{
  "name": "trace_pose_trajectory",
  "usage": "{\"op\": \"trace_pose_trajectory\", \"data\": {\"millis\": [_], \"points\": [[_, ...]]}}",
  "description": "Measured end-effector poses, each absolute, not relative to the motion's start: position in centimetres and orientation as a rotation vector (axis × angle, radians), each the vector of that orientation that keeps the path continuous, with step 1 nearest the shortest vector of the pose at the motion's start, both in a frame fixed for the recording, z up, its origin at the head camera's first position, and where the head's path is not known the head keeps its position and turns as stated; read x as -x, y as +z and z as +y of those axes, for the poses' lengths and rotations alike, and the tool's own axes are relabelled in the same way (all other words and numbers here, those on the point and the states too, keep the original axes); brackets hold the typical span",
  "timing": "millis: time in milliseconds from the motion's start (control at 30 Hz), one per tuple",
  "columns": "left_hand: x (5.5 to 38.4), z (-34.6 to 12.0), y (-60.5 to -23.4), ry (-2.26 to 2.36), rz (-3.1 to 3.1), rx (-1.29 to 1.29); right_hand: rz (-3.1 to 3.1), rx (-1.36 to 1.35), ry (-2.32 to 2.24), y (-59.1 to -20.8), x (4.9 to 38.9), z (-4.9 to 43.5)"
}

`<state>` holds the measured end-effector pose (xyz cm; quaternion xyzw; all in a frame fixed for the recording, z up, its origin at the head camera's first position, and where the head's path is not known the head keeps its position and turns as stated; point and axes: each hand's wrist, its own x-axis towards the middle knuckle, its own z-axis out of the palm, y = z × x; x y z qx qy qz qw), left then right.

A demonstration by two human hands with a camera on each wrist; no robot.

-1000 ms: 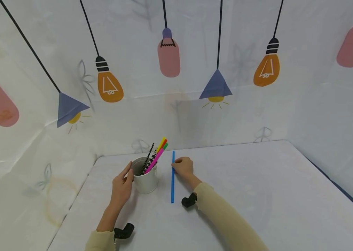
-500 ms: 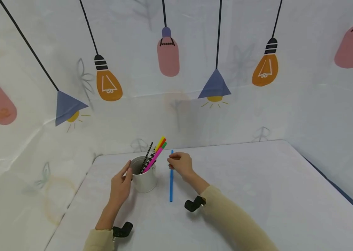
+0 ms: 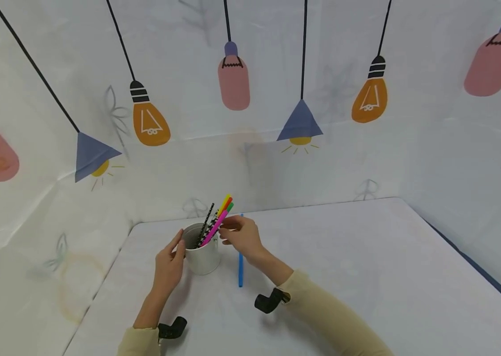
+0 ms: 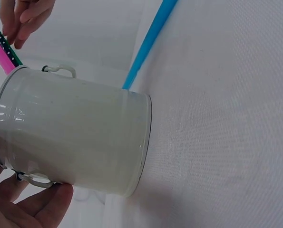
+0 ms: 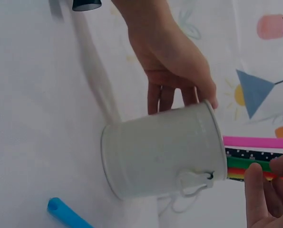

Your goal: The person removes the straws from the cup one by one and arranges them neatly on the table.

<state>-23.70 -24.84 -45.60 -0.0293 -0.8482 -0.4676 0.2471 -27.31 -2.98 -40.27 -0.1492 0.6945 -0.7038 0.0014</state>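
Note:
My left hand holds the side of a pale metal pail, with its fingers near a small looped handle. Several drinking straws lean in the pail: a pink straw, a green straw, black-and-white patterned ones, and red and yellow ones. At the straws, my right hand has its thumb and forefinger a little apart by the green straw; whether they touch it is unclear. A blue straw lies on the table beneath my right hand, to the right of the pail.
The white tabletop extends to the right. Behind it rises a white wall sheet printed with lamps and bulbs. A black wrist camera sits on my right wrist, another black wrist camera on my left.
My right hand has left the blue straw and moved left to the straws in the pail. The blue straw stays on the table. My left hand keeps its place on the pail.

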Motion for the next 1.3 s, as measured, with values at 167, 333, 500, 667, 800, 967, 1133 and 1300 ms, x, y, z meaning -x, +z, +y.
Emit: {"op": "trace_pose_trajectory", "data": {"millis": [167,333,500,667,800,967,1133,1300], "points": [[23.7,-24.6,-45.4,-1.279,-2.328,0.054,2.232,0.530,-2.192,-38.0,25.1,-3.0],[23.6,-24.8,-45.6,-1.297,-2.306,0.049,2.246,0.588,-2.184,-38.9,25.5,-3.8],[23.2,-25.1,-45.7,-1.301,-2.311,0.018,2.212,0.623,-2.202,-40.3,25.9,-5.0],[22.8,-25.0,-45.6,-1.312,-2.324,0.007,2.196,0.693,-2.240,-40.2,25.4,-5.0],[22.8,-24.8,-45.7,-1.298,-2.330,0.008,2.196,0.820,-2.290,-39.1,24.8,-4.0],[22.8,-24.9,-46.0,-1.281,-2.322,0.004,2.179,0.981,-2.363,-37.2,24.0,-2.2],[22.8,-24.8,-45.9,-1.273,-2.326,0.015,2.145,1.111,-2.509,-34.8,23.5,0.0],[23.2,-24.5,-45.7,-1.265,-2.316,0.031,2.055,1.072,-2.690,-32.9,24.7,2.3]]}}
